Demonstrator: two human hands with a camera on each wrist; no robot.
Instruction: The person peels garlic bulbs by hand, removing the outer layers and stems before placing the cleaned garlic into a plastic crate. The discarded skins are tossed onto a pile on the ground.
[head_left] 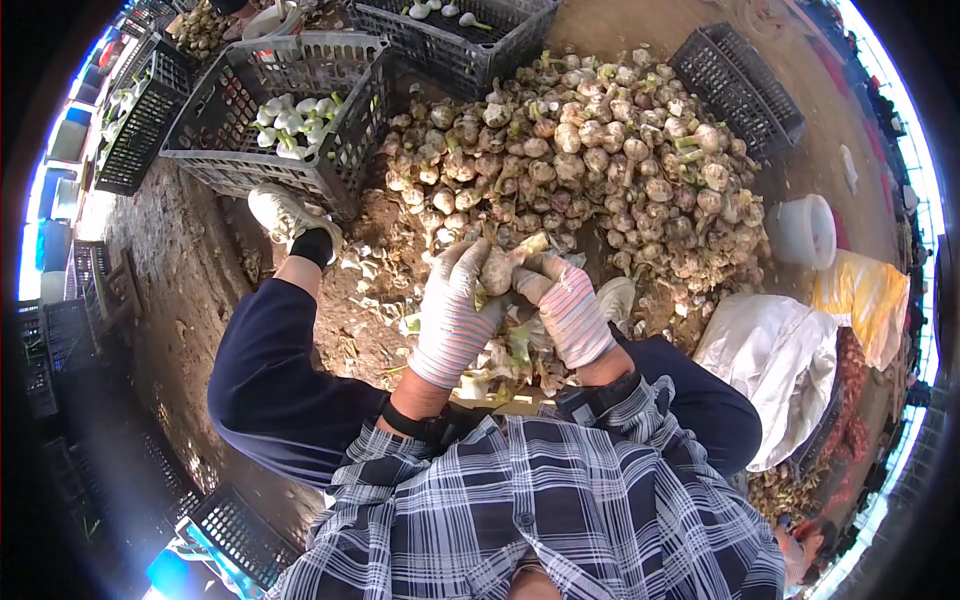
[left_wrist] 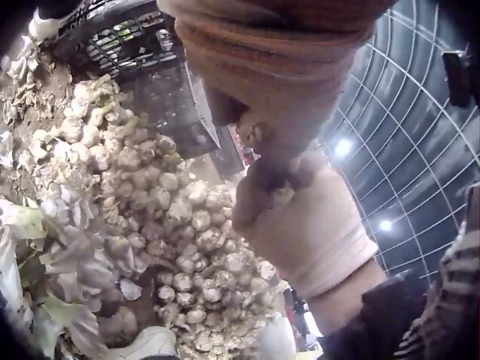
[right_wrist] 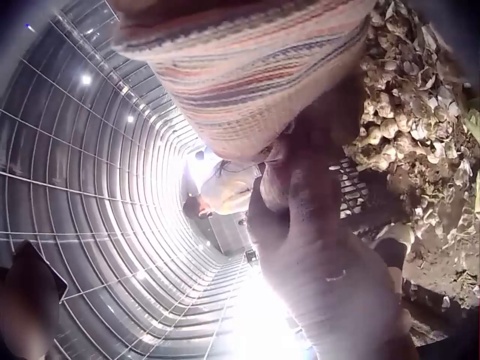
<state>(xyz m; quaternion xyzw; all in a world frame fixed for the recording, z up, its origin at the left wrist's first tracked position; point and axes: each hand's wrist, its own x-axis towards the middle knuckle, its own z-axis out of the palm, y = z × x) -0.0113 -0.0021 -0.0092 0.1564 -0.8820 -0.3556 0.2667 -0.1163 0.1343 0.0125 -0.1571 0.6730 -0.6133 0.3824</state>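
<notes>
at mid-frame, we see the left hand (head_left: 456, 318) gripping a garlic bulb (head_left: 496, 274); the right hand (head_left: 572, 312) curls beside it, its grip unclear to us. the garlic heap (head_left: 590, 150) spreads upper right.

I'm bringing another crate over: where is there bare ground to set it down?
Mostly bare: the brown ground bordered by the white-bulb crate, the shoe and the navy trouser leg. A narrower strip lies right of the upper-right crate, above the white bucket. Crowded: the garlic heap and the peelings along its near edge.

Brown dirt floor (head_left: 175, 320); dark curved gridded wall (right_wrist: 82, 176); glaring white light (right_wrist: 259, 322) beyond.
</notes>
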